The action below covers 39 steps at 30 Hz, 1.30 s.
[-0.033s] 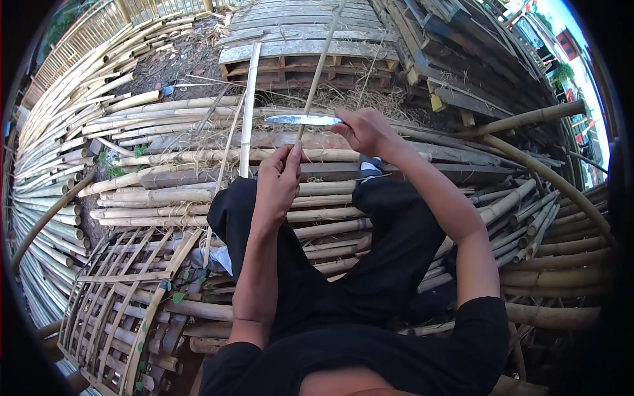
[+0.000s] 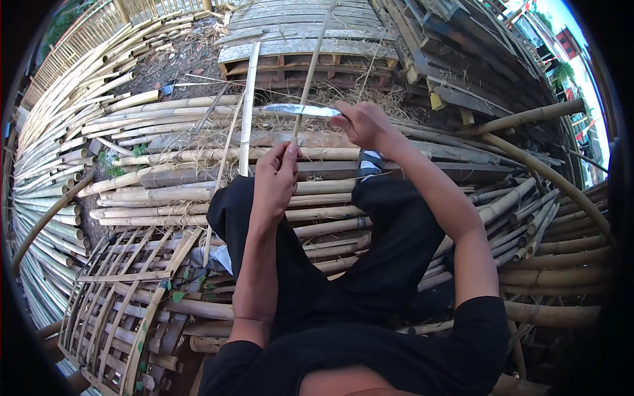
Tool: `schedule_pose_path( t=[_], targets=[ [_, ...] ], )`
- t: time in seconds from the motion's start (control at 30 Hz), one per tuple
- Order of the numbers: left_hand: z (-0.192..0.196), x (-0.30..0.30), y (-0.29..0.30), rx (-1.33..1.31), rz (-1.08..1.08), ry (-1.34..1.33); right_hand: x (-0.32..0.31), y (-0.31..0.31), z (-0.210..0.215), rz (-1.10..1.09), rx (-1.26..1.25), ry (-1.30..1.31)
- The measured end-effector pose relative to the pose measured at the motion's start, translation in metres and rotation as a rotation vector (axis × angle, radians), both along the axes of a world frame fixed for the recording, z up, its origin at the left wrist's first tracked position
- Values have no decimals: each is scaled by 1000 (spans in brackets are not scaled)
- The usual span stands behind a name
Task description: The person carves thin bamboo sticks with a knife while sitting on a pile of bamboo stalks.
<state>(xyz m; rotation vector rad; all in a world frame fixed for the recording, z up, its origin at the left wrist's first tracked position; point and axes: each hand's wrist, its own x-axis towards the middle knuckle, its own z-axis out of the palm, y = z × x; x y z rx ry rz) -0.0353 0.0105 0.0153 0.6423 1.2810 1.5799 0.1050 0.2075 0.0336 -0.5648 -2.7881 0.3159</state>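
A thin bamboo strip point(image 2: 310, 72) is gripped at its near end by the left hand point(image 2: 276, 179), the fingers closed around it just above the lap. From there the strip runs up and away, toward the pallet point(image 2: 297, 49). The right hand point(image 2: 364, 124) is closed on the handle of a knife point(image 2: 300, 109), whose bright blade is held level and pointed to the left, laid across the strip a little above the left hand. Blade and strip appear to touch where they cross, though the exact contact is too small to be made out.

No change can be told: only this single moment is shown, with both hands set in the same grip. By the look of it, the strip is being shaved or split, with the cut near its lower end.

Further out, black trousers point(image 2: 370, 237) are seen over a bed of bamboo poles point(image 2: 165, 119) laid side by side. A loose slat point(image 2: 248, 112) lies upright in the picture just left of the strip. A woven bamboo lattice point(image 2: 112, 303) lies at the lower left, and stacked timber point(image 2: 462, 59) at the upper right.
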Motion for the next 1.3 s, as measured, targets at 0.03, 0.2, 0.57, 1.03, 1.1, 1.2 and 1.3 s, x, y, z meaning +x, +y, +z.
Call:
schedule_pose_path(
  t=[0.03,0.2,0.57,1.03,1.1,1.2,1.3],
  targets=[
    [4,-1,-7,3,-17,-80,-2,23,1,-208,-108,120],
    [15,2,-16,40,-39,-80,41,81,22,-556,-78,469],
    [1,10,-10,-35,84,248,7,-28,47,-62,-222,28],
    [12,6,-14,0,10,84,75,157,-3,-774,-134,473],
    [13,1,-18,-33,-1,58,86,141,-25,-870,-618,575],
    [4,-2,-14,-10,-23,62,50,84,4,-678,-944,567],
    [8,8,-12,22,-124,-88,26,54,23,-519,-1173,617]
  ],
)
